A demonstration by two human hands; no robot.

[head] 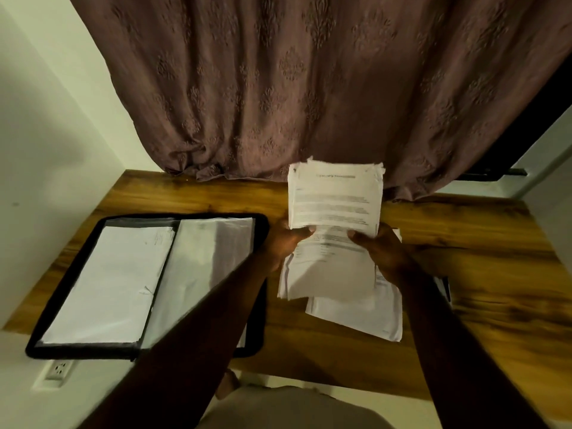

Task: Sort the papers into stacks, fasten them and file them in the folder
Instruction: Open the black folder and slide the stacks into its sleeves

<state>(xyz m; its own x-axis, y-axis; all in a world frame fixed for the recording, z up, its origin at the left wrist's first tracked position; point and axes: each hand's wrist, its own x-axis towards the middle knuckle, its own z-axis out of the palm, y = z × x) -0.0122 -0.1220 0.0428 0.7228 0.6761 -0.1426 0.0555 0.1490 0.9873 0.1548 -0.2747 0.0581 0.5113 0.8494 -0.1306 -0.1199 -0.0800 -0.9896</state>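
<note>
I hold a thick stack of printed papers [334, 196] upright above the wooden table [464, 274]. My left hand [286, 239] grips its lower left edge and my right hand [380, 249] grips its lower right edge. Below the hands, more white sheets [328, 274] lie in a loose pile on the table, with another stack [359, 320] under them nearer to me. An open black folder [148, 283] lies at the left, with white papers in its left pocket and a clear sleeve on its right side. My left forearm covers the folder's near right corner.
A brown patterned curtain [309, 88] hangs down to the table's far edge. A white wall with a socket [60, 368] is at the left. A dark object [445, 289] peeks out from under the papers at the right. My lap is below the table's near edge.
</note>
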